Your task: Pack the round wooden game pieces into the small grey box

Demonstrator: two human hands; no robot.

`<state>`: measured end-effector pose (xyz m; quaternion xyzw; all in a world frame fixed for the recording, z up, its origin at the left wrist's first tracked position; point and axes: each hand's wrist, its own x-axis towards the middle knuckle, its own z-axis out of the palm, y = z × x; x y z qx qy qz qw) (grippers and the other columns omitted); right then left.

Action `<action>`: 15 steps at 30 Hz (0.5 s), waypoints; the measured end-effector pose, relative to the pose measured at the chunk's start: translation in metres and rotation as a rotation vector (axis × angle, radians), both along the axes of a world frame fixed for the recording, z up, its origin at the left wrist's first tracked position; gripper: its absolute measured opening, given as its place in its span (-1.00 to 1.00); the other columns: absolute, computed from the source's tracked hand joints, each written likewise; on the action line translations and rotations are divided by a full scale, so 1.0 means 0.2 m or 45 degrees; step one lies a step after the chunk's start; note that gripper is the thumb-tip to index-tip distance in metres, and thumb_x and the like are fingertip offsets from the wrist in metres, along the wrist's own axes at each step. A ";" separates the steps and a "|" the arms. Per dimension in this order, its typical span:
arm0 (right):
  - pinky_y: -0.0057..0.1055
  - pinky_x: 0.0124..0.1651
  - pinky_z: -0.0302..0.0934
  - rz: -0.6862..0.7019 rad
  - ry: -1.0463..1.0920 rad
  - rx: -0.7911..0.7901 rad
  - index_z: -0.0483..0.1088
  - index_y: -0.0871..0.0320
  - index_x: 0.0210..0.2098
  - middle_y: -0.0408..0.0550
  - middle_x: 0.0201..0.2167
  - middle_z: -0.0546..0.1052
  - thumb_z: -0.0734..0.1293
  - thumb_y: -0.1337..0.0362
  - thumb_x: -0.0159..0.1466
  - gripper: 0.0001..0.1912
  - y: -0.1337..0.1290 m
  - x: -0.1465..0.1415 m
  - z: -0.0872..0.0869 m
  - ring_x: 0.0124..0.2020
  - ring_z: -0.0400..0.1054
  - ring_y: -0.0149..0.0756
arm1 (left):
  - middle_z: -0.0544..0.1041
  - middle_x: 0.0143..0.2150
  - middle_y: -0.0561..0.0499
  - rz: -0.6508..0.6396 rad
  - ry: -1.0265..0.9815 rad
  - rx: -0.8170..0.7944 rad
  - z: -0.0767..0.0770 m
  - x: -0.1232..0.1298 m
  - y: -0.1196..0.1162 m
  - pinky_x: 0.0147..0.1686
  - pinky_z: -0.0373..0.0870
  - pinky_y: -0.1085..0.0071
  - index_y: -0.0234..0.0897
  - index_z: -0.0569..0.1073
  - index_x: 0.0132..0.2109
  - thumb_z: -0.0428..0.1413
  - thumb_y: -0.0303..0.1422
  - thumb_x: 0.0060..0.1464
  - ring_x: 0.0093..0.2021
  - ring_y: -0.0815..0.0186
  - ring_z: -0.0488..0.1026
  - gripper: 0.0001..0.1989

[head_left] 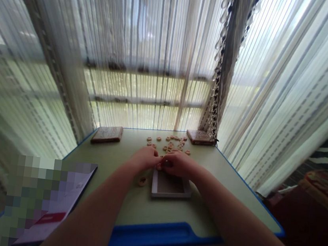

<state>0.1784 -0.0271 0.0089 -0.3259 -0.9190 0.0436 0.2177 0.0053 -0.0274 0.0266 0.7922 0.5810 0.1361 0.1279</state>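
Round pieces (187, 152) lie scattered across the table (228, 171) beyond the shallow tray (171, 185), with one just left of it. Left hand (147, 157) and right hand (180, 164) meet at its far-left corner, fingers curled; whether they grip a piece, I cannot tell.

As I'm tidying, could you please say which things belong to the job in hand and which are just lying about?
Seemingly in use:
round pieces near the left hand and right hand
shallow tray

Seemingly lying about:
back-left slab
back-right slab
purplish flat object
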 end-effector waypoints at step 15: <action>-0.47 -0.30 0.05 -0.089 -0.015 0.023 0.46 0.11 -0.41 -0.09 -0.48 0.46 0.26 0.07 0.11 -0.74 0.00 -0.03 0.00 -0.36 0.25 -0.35 | 0.40 -0.61 0.04 0.040 -0.195 0.050 -0.05 -0.02 0.04 -0.54 0.10 0.48 -0.35 0.50 -0.51 -0.03 -0.28 -0.19 -0.53 0.38 0.30 -0.73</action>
